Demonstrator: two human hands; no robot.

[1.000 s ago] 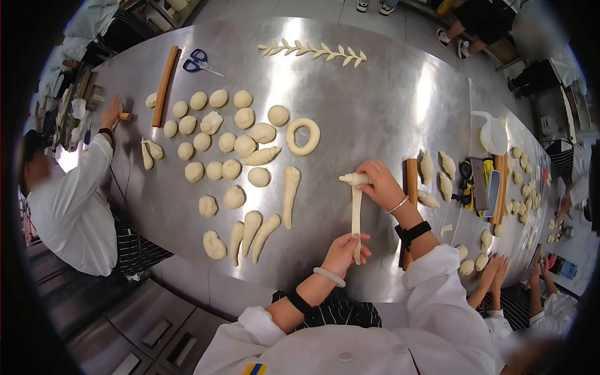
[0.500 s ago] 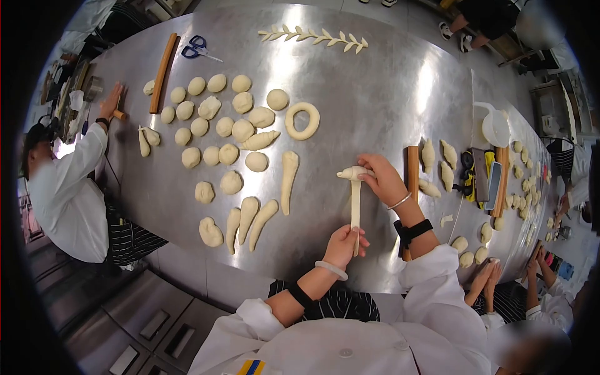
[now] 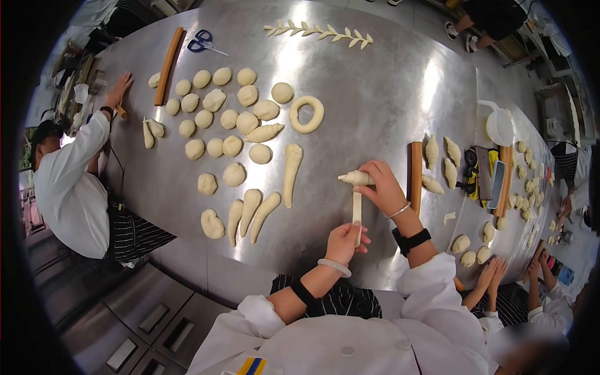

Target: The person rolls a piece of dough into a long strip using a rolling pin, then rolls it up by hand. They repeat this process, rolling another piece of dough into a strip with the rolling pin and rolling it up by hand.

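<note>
A flat dough strip (image 3: 357, 207) runs toward me over the steel table (image 3: 325, 240), its far end wound into a pointed, ridged roll (image 3: 354, 178). The fingers of my right hand (image 3: 384, 187) are closed round the right end of this roll. Near the table's front edge, my left hand (image 3: 345, 244) pinches the strip's near end between thumb and fingers. Left of the roll lies a long tapered dough piece (image 3: 292, 175), with a dough ring (image 3: 306, 114) beyond it.
Several dough balls (image 3: 234, 174) and tapered pieces (image 3: 251, 209) lie left. A rolling pin (image 3: 415, 178) is close to my right hand. Farther off are scissors (image 3: 203, 42), a leafy dough braid (image 3: 319, 32) and another pin (image 3: 169, 66). Co-workers (image 3: 78, 181) are on both sides.
The roll has grown slightly thicker with more turns, and the free strip is shorter. My left hand has moved a little nearer to the roll. The whole view has shifted slightly.
</note>
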